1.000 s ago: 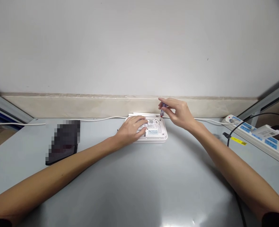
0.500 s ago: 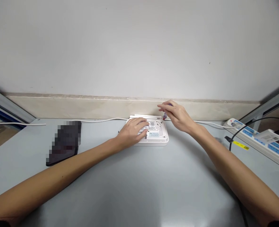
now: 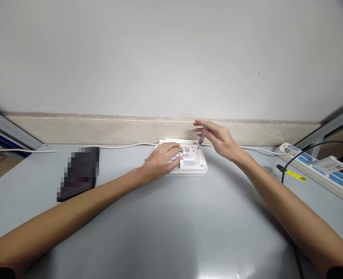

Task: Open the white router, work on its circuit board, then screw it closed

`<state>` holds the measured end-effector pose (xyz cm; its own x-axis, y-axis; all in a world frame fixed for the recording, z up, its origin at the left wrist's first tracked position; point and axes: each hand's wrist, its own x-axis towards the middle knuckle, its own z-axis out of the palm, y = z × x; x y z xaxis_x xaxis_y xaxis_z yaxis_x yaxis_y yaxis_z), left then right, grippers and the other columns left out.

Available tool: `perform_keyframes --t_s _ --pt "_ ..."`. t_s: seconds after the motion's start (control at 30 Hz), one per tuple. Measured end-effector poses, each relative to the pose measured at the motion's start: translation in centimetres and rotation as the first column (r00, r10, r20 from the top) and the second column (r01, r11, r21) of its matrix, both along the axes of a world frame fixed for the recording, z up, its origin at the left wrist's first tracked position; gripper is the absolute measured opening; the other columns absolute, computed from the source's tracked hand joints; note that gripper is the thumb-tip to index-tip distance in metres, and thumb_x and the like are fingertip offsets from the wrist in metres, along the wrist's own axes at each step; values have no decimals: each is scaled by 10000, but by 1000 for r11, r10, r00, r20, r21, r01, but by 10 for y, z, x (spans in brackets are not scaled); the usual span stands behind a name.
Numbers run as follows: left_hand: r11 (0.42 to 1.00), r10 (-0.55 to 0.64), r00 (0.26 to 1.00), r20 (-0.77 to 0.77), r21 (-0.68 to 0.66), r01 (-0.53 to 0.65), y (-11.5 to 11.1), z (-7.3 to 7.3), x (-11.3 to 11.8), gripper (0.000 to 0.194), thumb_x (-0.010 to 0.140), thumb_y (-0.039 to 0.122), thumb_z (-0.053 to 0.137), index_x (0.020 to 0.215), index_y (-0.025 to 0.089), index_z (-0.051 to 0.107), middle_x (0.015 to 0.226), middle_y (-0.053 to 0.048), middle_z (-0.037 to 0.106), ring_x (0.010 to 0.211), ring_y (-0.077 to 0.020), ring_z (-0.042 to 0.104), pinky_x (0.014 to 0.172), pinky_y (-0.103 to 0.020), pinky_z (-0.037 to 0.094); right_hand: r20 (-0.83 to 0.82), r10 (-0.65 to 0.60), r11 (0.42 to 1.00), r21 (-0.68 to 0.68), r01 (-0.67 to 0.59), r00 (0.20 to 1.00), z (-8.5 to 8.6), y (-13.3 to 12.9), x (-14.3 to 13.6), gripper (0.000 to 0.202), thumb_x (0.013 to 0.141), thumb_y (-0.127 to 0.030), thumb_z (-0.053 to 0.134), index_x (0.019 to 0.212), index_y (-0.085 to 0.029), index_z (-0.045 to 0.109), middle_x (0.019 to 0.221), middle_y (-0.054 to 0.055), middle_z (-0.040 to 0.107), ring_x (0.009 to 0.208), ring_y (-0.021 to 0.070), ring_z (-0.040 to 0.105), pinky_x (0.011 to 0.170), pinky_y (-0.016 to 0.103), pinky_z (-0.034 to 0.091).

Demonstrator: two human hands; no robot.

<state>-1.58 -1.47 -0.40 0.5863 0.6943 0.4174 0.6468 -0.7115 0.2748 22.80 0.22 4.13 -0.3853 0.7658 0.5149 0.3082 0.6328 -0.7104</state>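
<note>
The left hand (image 3: 162, 157) lies flat, pinning the upturned router (image 3: 189, 162) on the bench (image 3: 171, 224); the right hand (image 3: 218, 139) pinches a small screwdriver (image 3: 201, 138), tip at a corner screw hole; the casing remains closed, unopened.

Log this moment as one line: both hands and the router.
left hand: flat on upturned white router | right hand: holds small screwdriver, tip at router's far right corner | table: router near wall

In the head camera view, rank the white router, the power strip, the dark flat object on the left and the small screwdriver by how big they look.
1. Power strip, though cut off at the frame edge
2. White router and dark flat object: too alike to rank
3. Small screwdriver, pinched in the right hand
</note>
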Motion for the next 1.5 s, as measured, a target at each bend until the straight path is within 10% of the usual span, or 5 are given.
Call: perform_keyframes --t_s 0.27,0.6,0.9,1.33,1.5 --pt "1000 9 1000 -12 -13 -9 0 2 1 302 940 324 473 1166 214 640 1279 -57 615 1183 -229 560 1014 -415 438 14 -136 972 197 130 991 -1 -2 -3 216 899 -246 616 1104 -196 667 862 25 684 778 153 674 773 340 597" --pt "1000 1 1000 -14 -10 -1 -1 3 2 314 937 324 468 1175 205 635 1277 -60 617 1188 -229 558 1028 -413 428 -92 -57 996 69 64 994 5 -2 5 267 894 -358 630 1110 -225 713 1082 67 712 951 212 697 839 382 592" --pt "1000 5 1000 -4 -13 -5 -1 3 2 309 933 322 471 1170 214 637 1281 -59 614 1189 -228 561 1032 -414 432 51 -303 875 410 257 952 4 4 3 225 895 -301 618 1059 -207 741 837 39 720 784 180 672 748 353 567" --pt "1000 7 1000 -2 -20 -7 -2 2 0 303 946 337 455 1157 228 644 1273 -58 617 1192 -228 560 1025 -422 450 35 -363 872 366 326 931 2 1 3 181 859 -285 668 1013 -237 748 832 35 694 699 176 652 687 361 576" --pt "999 11 1000 1 -30 -11 -1 2 0 295 946 328 458 1156 229 640 1280 -53 616 1207 -216 549 1040 -414 430 104 -287 882 418 220 952 2 1 4 290 923 -250 568 1185 -207 686 1045 72 719 959 219 679 877 403 552"
